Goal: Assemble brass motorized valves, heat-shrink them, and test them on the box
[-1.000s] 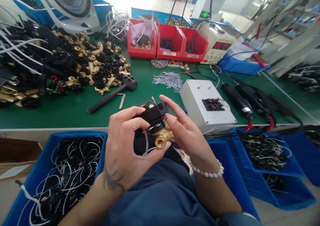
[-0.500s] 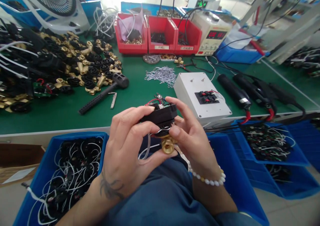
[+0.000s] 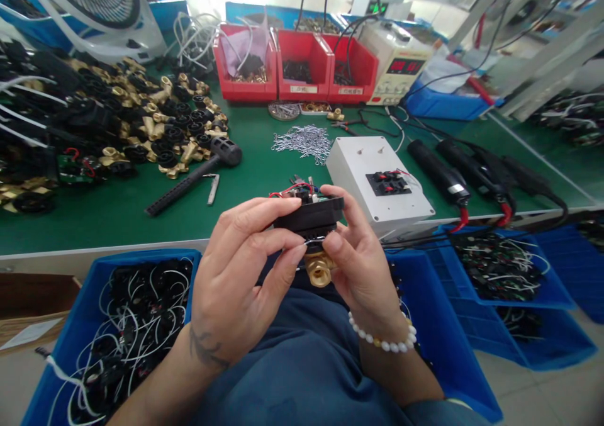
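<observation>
Two bare hands hold one joined piece, a black housing (image 3: 309, 217) with a brass fitting (image 3: 319, 269) below it. On the left hand (image 3: 240, 275), one finger lies along the housing's top edge, while the next finger and the thumb are pinched almost closed at the end of a thin metal clip (image 3: 314, 242), between housing and fitting. The right hand (image 3: 365, 275) is curled part-closed around the other side, its thumb in front near the clip and a finger up behind the housing; how firmly it presses, I cannot tell. Red and dark wires (image 3: 297, 188) show on top of the housing, and the fitting's round opening faces the wearer.

Taking the white box (image 3: 401, 202) as landmark, the held piece is on its near side, toward the left. Left of the box lies a heap of small metal pins (image 3: 302, 144); farther left are a bent metal tool (image 3: 214, 189), a black hammer (image 3: 193, 182) and a pile of brass and black parts (image 3: 184, 124). Behind the box stand three red bins (image 3: 302, 90) and a power supply (image 3: 399, 67). Right of it lie black hand tools (image 3: 438, 173). Below and left of it, a blue tub (image 3: 198, 259) holds black parts with white cables (image 3: 136, 319).
</observation>
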`<action>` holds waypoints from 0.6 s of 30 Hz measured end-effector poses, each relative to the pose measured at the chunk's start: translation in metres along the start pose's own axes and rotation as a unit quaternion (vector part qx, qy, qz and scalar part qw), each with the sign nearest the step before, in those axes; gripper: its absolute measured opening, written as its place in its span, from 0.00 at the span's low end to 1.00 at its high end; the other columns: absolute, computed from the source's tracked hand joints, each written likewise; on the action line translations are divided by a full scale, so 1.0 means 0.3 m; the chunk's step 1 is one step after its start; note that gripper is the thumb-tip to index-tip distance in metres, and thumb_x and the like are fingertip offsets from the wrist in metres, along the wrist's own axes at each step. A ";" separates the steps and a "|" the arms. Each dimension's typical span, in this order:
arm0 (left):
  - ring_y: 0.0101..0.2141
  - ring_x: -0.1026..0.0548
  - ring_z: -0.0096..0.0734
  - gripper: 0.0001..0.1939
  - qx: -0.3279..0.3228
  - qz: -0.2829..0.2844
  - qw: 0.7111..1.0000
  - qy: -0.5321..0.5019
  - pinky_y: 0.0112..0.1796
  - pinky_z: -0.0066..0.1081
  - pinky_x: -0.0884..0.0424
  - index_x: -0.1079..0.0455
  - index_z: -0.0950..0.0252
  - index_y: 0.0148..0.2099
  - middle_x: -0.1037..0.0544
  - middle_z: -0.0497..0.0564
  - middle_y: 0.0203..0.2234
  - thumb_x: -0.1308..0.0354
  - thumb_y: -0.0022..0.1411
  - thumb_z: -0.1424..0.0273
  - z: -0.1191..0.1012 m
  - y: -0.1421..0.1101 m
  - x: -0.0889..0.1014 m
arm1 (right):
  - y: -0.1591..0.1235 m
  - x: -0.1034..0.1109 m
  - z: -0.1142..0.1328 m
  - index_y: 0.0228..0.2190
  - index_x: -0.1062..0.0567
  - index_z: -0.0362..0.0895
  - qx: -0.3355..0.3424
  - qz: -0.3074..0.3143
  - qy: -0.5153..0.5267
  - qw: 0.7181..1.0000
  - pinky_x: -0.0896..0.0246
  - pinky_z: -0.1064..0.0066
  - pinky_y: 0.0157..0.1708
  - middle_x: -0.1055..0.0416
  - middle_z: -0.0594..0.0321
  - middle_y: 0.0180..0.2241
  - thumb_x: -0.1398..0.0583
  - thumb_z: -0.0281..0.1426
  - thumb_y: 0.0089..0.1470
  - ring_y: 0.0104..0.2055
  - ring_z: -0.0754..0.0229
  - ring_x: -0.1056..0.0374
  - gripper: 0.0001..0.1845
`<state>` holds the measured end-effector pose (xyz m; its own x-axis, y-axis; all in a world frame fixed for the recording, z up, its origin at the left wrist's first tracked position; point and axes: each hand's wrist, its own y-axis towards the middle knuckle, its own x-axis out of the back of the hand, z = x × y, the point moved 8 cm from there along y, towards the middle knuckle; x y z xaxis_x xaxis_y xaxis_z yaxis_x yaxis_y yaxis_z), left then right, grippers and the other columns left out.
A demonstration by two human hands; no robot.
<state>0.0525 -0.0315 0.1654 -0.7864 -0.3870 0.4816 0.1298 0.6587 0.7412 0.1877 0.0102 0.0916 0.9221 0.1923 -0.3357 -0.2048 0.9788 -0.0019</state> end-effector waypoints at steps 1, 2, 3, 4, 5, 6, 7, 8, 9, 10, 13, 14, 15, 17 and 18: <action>0.53 0.21 0.39 0.07 0.001 -0.004 1.000 0.000 0.56 0.43 0.23 0.29 0.59 0.44 0.19 0.50 0.52 0.38 0.67 0.76 0.000 -0.001 0.002 | -0.001 0.000 0.002 0.58 0.37 0.57 0.001 0.000 0.006 1.000 0.26 0.53 0.55 0.26 0.58 0.55 0.29 0.47 0.52 0.58 0.46 0.28 0.37; 0.53 0.21 0.39 0.07 0.002 -0.007 1.000 -0.001 0.56 0.43 0.23 0.29 0.59 0.44 0.19 0.50 0.52 0.38 0.67 0.76 -0.001 -0.002 0.003 | -0.001 -0.001 0.003 0.58 0.37 0.57 0.002 0.000 0.011 1.000 0.26 0.53 0.55 0.26 0.58 0.55 0.29 0.47 0.52 0.58 0.47 0.28 0.36; 0.53 0.21 0.39 0.07 0.004 -0.009 1.000 -0.003 0.56 0.43 0.23 0.29 0.59 0.44 0.19 0.50 0.52 0.38 0.67 0.77 0.000 -0.002 0.004 | -0.001 -0.001 0.004 0.57 0.36 0.57 0.002 0.000 0.014 1.000 0.26 0.53 0.55 0.26 0.58 0.55 0.29 0.46 0.53 0.58 0.47 0.28 0.36; 0.53 0.21 0.39 0.07 0.006 -0.008 1.000 -0.005 0.56 0.44 0.23 0.29 0.59 0.44 0.19 0.50 0.52 0.38 0.67 0.77 0.001 -0.002 0.004 | 0.000 -0.002 0.005 0.57 0.36 0.57 0.002 0.000 0.015 1.000 0.27 0.52 0.56 0.26 0.58 0.55 0.29 0.46 0.53 0.59 0.47 0.28 0.35; 0.53 0.21 0.39 0.08 0.007 -0.007 1.000 -0.008 0.56 0.44 0.23 0.29 0.59 0.44 0.19 0.50 0.52 0.38 0.67 0.77 0.002 -0.002 0.003 | 0.000 -0.003 0.005 0.57 0.36 0.57 0.001 -0.001 0.015 1.000 0.27 0.52 0.56 0.26 0.58 0.55 0.29 0.46 0.52 0.59 0.47 0.29 0.36; 0.54 0.21 0.39 0.08 0.009 -0.004 1.000 -0.011 0.56 0.44 0.23 0.29 0.58 0.44 0.19 0.50 0.52 0.39 0.67 0.77 0.004 -0.002 0.001 | 0.002 -0.003 0.004 0.57 0.36 0.57 0.000 -0.004 0.014 1.000 0.27 0.52 0.56 0.26 0.58 0.55 0.29 0.46 0.52 0.59 0.46 0.29 0.36; 0.54 0.22 0.40 0.09 0.015 0.000 1.000 -0.018 0.57 0.45 0.24 0.29 0.58 0.45 0.20 0.51 0.52 0.39 0.67 0.77 0.008 -0.003 -0.001 | 0.003 -0.003 0.002 0.58 0.37 0.57 -0.001 -0.008 0.014 1.000 0.26 0.52 0.55 0.27 0.58 0.55 0.29 0.47 0.52 0.59 0.46 0.29 0.37; 0.55 0.22 0.41 0.09 0.024 0.006 0.999 -0.029 0.58 0.46 0.24 0.30 0.57 0.47 0.21 0.51 0.53 0.39 0.67 0.75 0.014 -0.005 -0.005 | 0.005 -0.004 0.000 0.58 0.37 0.57 -0.003 -0.010 0.017 1.000 0.25 0.52 0.54 0.27 0.57 0.56 0.28 0.47 0.51 0.59 0.46 0.29 0.38; 0.57 0.23 0.42 0.11 0.035 0.012 0.998 -0.045 0.59 0.48 0.25 0.31 0.56 0.50 0.22 0.52 0.55 0.37 0.67 0.73 0.021 -0.008 -0.008 | 0.006 -0.006 -0.003 0.58 0.37 0.57 -0.006 -0.011 0.023 1.000 0.24 0.53 0.52 0.27 0.57 0.56 0.28 0.47 0.51 0.58 0.46 0.29 0.39; 0.59 0.25 0.44 0.15 0.048 0.020 0.997 -0.065 0.60 0.50 0.26 0.32 0.55 0.53 0.24 0.54 0.57 0.35 0.66 0.69 0.029 -0.012 -0.012 | 0.007 -0.007 -0.005 0.58 0.37 0.57 -0.010 -0.010 0.031 0.999 0.22 0.54 0.49 0.28 0.57 0.57 0.28 0.47 0.51 0.57 0.46 0.28 0.39; 0.63 0.30 0.50 0.29 0.082 0.032 0.990 -0.111 0.63 0.55 0.28 0.36 0.52 0.60 0.30 0.57 0.62 0.29 0.61 0.59 0.052 -0.028 -0.018 | 0.007 -0.010 -0.018 0.58 0.37 0.56 -0.029 -0.007 0.054 0.998 0.20 0.58 0.41 0.28 0.57 0.56 0.29 0.46 0.52 0.51 0.48 0.24 0.38; 0.64 0.31 0.51 0.32 0.084 0.028 0.989 -0.114 0.63 0.55 0.29 0.37 0.52 0.61 0.31 0.57 0.63 0.28 0.59 0.57 0.056 -0.031 -0.016 | 0.006 -0.009 -0.023 0.58 0.36 0.56 -0.035 -0.008 0.058 0.998 0.20 0.60 0.39 0.27 0.58 0.56 0.29 0.46 0.51 0.48 0.50 0.23 0.38; 0.64 0.31 0.51 0.34 0.082 0.022 0.990 -0.112 0.63 0.55 0.28 0.37 0.52 0.62 0.32 0.57 0.63 0.28 0.58 0.57 0.058 -0.034 -0.012 | 0.005 -0.007 -0.027 0.58 0.35 0.56 -0.040 -0.009 0.060 0.997 0.20 0.62 0.37 0.26 0.58 0.55 0.29 0.47 0.51 0.45 0.52 0.23 0.37; 0.64 0.30 0.51 0.36 0.071 0.010 0.992 -0.105 0.62 0.54 0.27 0.37 0.53 0.61 0.31 0.57 0.63 0.26 0.56 0.56 0.058 -0.035 -0.003 | 0.003 -0.005 -0.034 0.58 0.33 0.55 -0.046 -0.010 0.066 0.997 0.21 0.67 0.34 0.25 0.60 0.53 0.29 0.47 0.52 0.39 0.58 0.23 0.36; 0.63 0.30 0.51 0.36 0.066 0.005 0.992 -0.103 0.61 0.54 0.26 0.36 0.53 0.61 0.31 0.57 0.62 0.26 0.55 0.56 0.058 -0.035 0.000 | 0.002 -0.006 -0.035 0.58 0.33 0.55 -0.045 -0.008 0.070 0.997 0.22 0.69 0.34 0.25 0.61 0.52 0.29 0.47 0.52 0.36 0.61 0.24 0.35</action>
<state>0.0407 -0.0271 0.1493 -0.8938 -0.2484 0.3735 0.0693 0.7463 0.6620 0.1824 0.0098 0.0822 0.8725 0.1588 -0.4622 -0.2245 0.9703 -0.0906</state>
